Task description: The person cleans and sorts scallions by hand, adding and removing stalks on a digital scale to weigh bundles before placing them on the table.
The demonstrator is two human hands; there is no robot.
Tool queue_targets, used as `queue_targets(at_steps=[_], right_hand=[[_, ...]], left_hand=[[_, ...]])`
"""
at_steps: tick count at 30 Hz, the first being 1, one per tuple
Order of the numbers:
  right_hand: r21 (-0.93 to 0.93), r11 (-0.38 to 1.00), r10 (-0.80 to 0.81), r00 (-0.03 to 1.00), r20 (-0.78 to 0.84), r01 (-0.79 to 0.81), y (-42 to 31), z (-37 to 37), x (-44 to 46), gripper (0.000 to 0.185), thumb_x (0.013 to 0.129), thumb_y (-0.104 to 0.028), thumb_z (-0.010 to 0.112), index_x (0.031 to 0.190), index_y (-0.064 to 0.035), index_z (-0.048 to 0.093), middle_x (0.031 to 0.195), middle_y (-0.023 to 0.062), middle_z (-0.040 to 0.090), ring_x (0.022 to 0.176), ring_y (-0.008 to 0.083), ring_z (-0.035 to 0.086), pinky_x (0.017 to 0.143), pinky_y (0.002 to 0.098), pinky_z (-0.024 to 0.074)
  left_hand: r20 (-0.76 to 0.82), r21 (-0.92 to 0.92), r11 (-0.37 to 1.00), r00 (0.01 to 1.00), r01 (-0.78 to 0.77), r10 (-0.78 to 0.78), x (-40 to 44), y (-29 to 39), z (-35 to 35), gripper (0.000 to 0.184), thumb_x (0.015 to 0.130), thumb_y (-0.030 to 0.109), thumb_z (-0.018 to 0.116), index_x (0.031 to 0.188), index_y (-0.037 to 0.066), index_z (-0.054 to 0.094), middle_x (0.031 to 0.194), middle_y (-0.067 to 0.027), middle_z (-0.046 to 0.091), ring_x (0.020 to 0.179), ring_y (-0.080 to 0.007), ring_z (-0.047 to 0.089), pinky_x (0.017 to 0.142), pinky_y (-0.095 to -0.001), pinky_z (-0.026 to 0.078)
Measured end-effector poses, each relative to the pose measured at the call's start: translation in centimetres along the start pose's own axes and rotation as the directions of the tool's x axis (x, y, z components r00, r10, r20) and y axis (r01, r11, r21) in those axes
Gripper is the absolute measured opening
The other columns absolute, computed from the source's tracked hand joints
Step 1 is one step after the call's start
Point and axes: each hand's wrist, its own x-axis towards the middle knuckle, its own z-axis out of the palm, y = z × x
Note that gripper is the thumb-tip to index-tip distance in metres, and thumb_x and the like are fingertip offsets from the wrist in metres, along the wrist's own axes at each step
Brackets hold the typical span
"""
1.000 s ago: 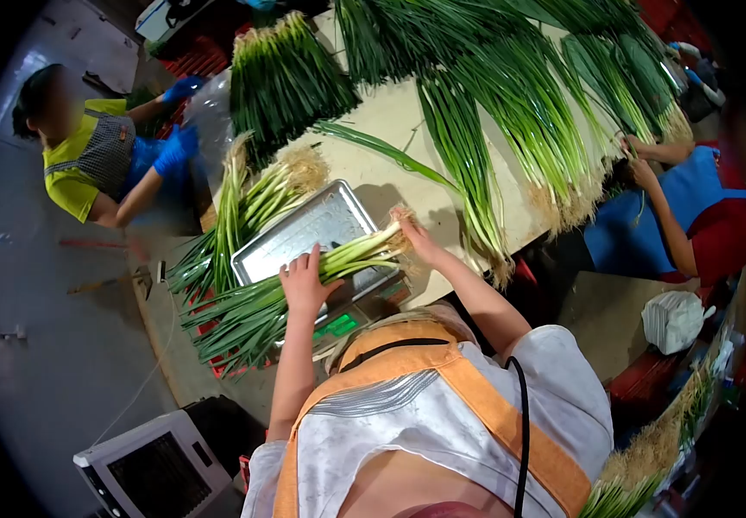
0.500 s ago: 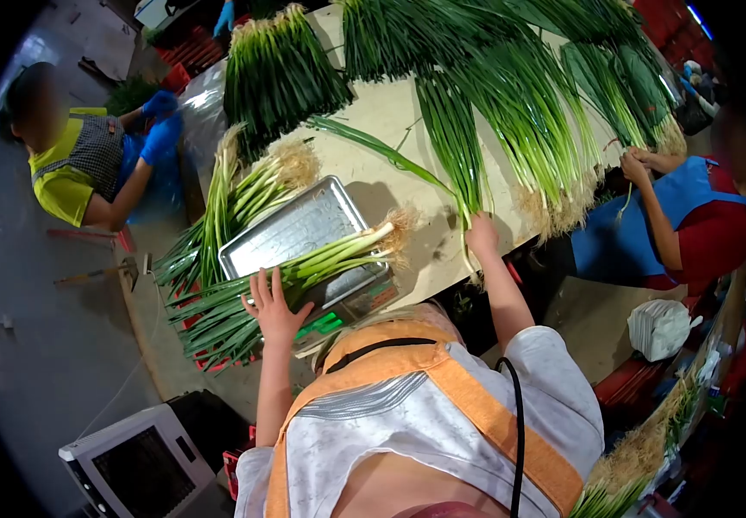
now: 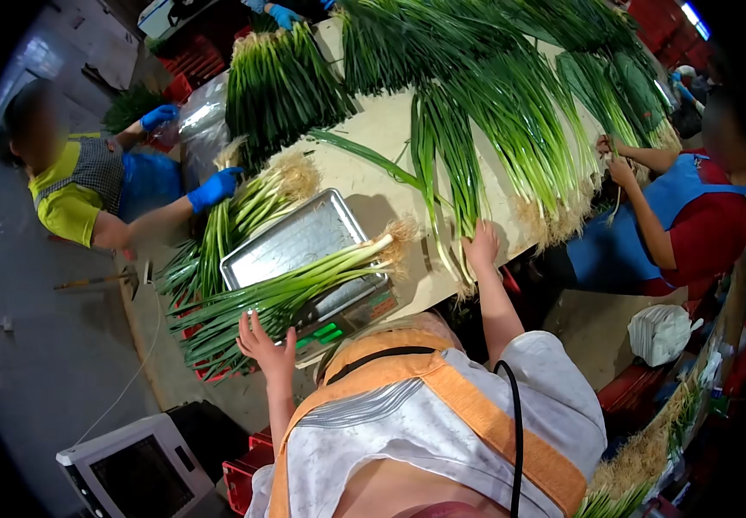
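Observation:
A bunch of green onions (image 3: 321,272) lies across a metal tray (image 3: 291,237), its roots to the right and its leaves past the tray's left side. Under the tray is a scale (image 3: 351,318) with a green lit display. My left hand (image 3: 267,347) is just below the leaves, fingers spread, holding nothing. At the table's near edge my right hand (image 3: 481,249) is at the lower stalks of a smaller green onion bunch (image 3: 449,164), with its fingers closed round some of them. The thumb side is partly hidden.
More green onions (image 3: 528,129) cover the far and right parts of the table (image 3: 373,129). At left, a co-worker's blue-gloved hand (image 3: 215,189) touches another pile (image 3: 261,197). A co-worker in a blue apron (image 3: 627,233) stands at right. A monitor (image 3: 144,470) is at lower left.
My right hand has gone from the roots on the tray to the smaller bunch. My left hand has come off the leaves, down and left. The left co-worker's glove has reached the pile.

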Motion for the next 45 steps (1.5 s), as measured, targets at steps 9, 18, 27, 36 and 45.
queue_targets(at_steps=[9,18,27,36,45], right_hand=[[0.074,0.987,0.111,0.938,0.327,-0.143,1.1,-1.4,2.3,0.032,0.074,-0.021,0.064,0.099,-0.0015,0.058,0.109,0.0158,0.055,0.096,0.0322,0.054,0.083,0.0399,0.0459],[0.194,0.966,0.111,0.952,0.286,-0.171,0.9,0.6,2.9,0.036,0.069,-0.019,0.067,0.098,0.0010,0.059,0.102,0.0186,0.057,0.092,0.0331,0.056,0.082,0.0410,0.0457],[0.763,0.587,0.162,0.963,0.216,-0.270,1.1,-6.2,6.0,0.034,0.076,-0.011,0.062,0.107,0.0042,0.056,0.095,0.0094,0.060,0.077,0.0155,0.057,0.064,0.0278,0.0482],[0.018,0.997,0.051,0.862,0.504,-0.069,1.0,-0.1,0.3,0.046,0.072,-0.015,0.066,0.112,-0.0038,0.047,0.095,0.0181,0.062,0.096,0.0348,0.059,0.080,0.0428,0.0464],[0.745,0.007,-0.132,0.738,0.662,-0.667,-5.3,-11.0,3.0,0.027,0.080,-0.004,0.055,0.107,0.0008,0.051,0.079,0.0054,0.056,0.062,0.0117,0.053,0.054,0.0248,0.0432]], left_hand=[[-0.038,-0.028,1.000,0.999,-0.012,0.011,-0.9,-0.7,0.0,0.062,0.073,0.024,0.069,0.127,0.007,0.043,0.140,-0.0188,0.024,0.128,-0.0368,0.023,0.103,-0.0528,0.014],[-0.047,-0.060,0.997,0.998,-0.042,0.039,-0.9,0.4,-0.1,0.054,0.073,0.018,0.069,0.122,0.006,0.049,0.139,-0.0208,0.025,0.128,-0.0369,0.023,0.102,-0.0507,0.018],[-0.066,-0.060,0.998,0.998,-0.022,0.018,-1.7,0.1,-0.4,0.053,0.072,0.015,0.070,0.120,0.008,0.049,0.141,-0.0204,0.023,0.128,-0.0368,0.023,0.100,-0.0497,0.019],[-0.061,-0.058,0.998,0.998,-0.040,0.036,-1.4,0.3,0.0,0.052,0.074,0.016,0.070,0.121,0.009,0.049,0.142,-0.0189,0.022,0.129,-0.0367,0.021,0.100,-0.0504,0.019],[-0.052,-0.095,0.995,0.999,0.000,-0.005,-2.6,-0.2,-0.7,0.051,0.075,0.015,0.068,0.121,0.009,0.049,0.142,-0.0178,0.021,0.130,-0.0364,0.020,0.100,-0.0520,0.017]])
